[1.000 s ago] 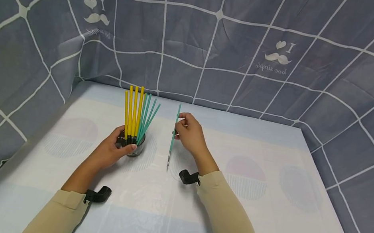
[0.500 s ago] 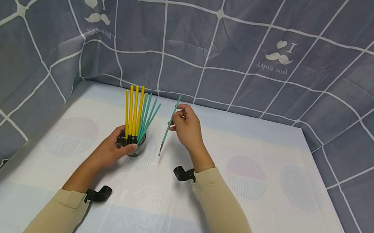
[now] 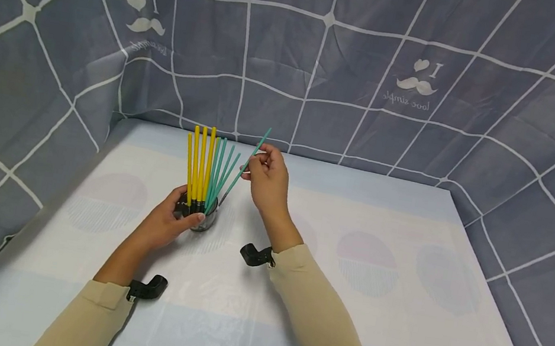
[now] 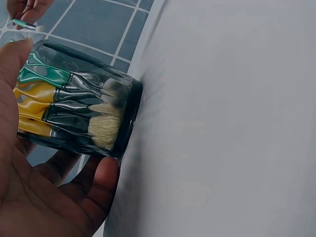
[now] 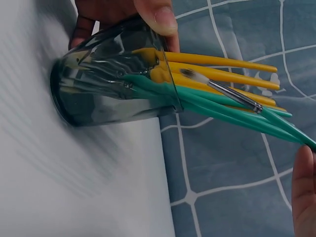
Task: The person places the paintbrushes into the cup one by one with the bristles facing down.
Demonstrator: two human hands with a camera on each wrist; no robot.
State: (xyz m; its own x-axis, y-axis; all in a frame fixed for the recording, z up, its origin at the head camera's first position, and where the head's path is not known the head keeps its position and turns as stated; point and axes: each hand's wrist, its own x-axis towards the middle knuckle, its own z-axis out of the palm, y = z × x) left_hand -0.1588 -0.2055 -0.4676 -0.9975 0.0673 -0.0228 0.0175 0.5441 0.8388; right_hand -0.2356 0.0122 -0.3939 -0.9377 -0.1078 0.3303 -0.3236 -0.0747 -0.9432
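Note:
In the head view my left hand (image 3: pixel 162 226) grips a clear dark-tinted glass (image 3: pixel 206 224) standing on the table. Several yellow-handled paintbrushes (image 3: pixel 194 163) and several green-handled ones (image 3: pixel 219 165) stand in it, handles up; through the glass wall the left wrist view shows their bristles (image 4: pixel 104 131) at the bottom. My right hand (image 3: pixel 271 184) pinches another green paintbrush (image 3: pixel 242 171) by its handle, to the right of the glass. That brush tilts, bristle end down and leftward. In the right wrist view its pale bristles (image 5: pixel 194 76) are by the glass's mouth; whether they touch anything I cannot tell.
A pale cloth with printed circles covers the table (image 3: pixel 341 320). Behind and at both sides hangs a grey curtain (image 3: pixel 280 48) with white grid lines. Black wrist cameras (image 3: pixel 255 255) sit at both cuffs.
My right hand has moved left and away from me with the green paintbrush, which went from nearly upright to tilted, its bristles now close to the glass. The left hand and glass have stayed put.

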